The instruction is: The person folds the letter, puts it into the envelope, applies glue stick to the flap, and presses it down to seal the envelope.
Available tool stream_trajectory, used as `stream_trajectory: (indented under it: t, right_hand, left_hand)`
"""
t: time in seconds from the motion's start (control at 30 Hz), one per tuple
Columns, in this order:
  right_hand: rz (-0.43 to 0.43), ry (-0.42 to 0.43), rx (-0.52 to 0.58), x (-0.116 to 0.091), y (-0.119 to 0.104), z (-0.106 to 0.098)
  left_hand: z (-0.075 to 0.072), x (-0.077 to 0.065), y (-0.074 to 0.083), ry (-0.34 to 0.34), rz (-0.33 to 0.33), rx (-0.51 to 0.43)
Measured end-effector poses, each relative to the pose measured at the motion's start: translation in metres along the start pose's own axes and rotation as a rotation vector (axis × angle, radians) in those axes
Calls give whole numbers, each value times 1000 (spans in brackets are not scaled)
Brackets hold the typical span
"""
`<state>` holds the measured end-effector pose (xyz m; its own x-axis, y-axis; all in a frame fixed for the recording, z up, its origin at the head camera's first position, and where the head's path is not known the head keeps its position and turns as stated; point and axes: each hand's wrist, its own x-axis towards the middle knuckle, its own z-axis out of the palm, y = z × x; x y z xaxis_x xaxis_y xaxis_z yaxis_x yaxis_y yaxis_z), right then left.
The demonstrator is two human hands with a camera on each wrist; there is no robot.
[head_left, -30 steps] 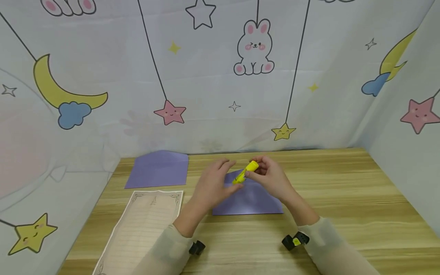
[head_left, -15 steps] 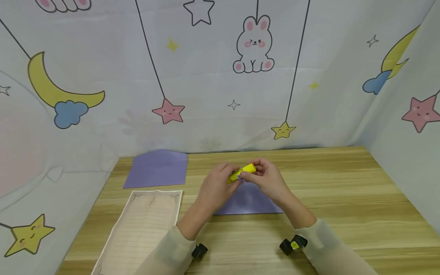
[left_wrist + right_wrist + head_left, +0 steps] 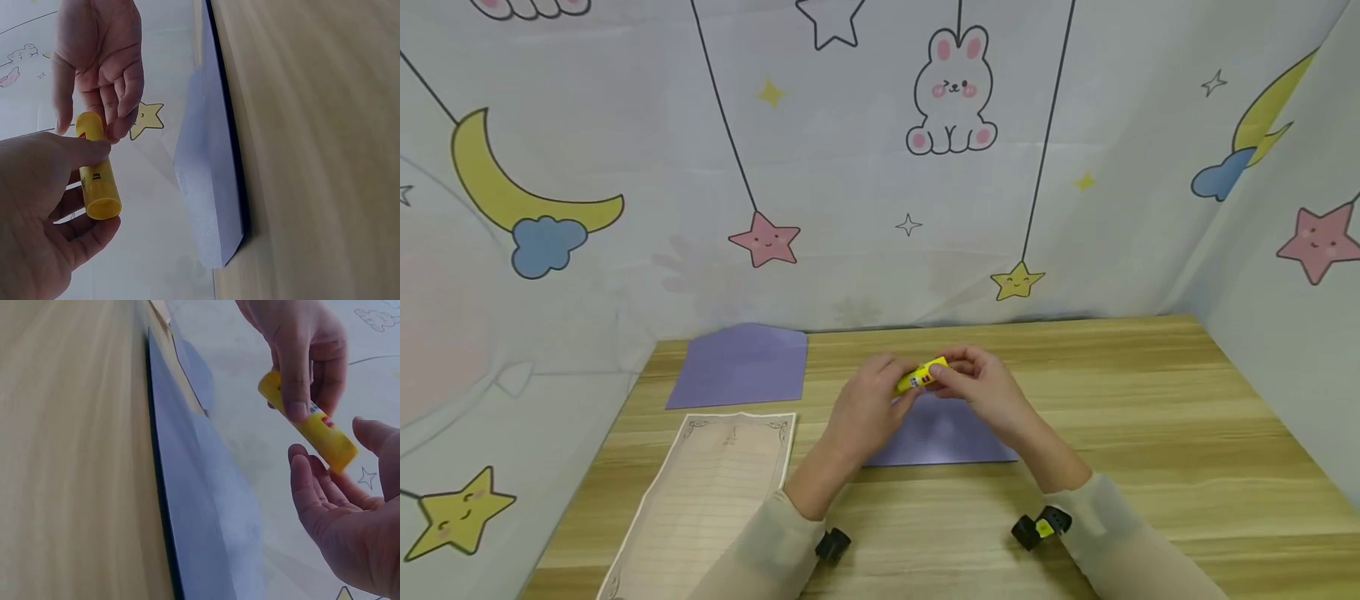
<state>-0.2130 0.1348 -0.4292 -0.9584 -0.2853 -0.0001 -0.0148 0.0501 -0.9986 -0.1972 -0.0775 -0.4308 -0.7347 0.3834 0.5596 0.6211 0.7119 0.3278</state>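
Observation:
My left hand (image 3: 863, 412) grips a yellow glue stick (image 3: 920, 377), thumb lying along its side in the left wrist view. Red and dark print shows on the glue stick (image 3: 328, 439), which is held tilted. At its other end is my right hand (image 3: 996, 396); in the right wrist view this right hand (image 3: 356, 525) has its fingers loosely spread, fingertips right by the stick's end and thumb apart from it. Below both hands a purple envelope (image 3: 951, 429) lies on the table, its upper part hidden by the hands in the head view.
Another purple envelope (image 3: 741, 367) lies at the back left of the wooden table (image 3: 1150, 400). In front of it is a lined sheet of letter paper (image 3: 722, 492) with an ornate border, partly covered by the left sleeve. A printed cloth (image 3: 850, 167) hangs behind the table.
The left hand has closed round the glue stick, which earlier was pinched by the right hand. The right hand's fingers have loosened from it. The stick has turned flatter, its print now facing up.

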Motion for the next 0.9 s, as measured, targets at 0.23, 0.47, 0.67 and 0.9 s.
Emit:
stream_trajectory:
  t: [0.23, 0.47, 0.67, 0.9]
  right_hand:
    - [14, 15, -184, -1, -4, -14]
    - [4, -41, -207, 1, -4, -14]
    - [-30, -56, -236, 1, -4, -13]
    - [-80, -84, -245, 0, -3, -14]
  left_hand:
    - [-2, 0, -2, -30, -20, 33]
    - [-2, 1, -1, -53, 19, 37]
    - [-4, 1, 0, -61, 36, 22]
    - [-6, 0, 2, -81, 25, 22]
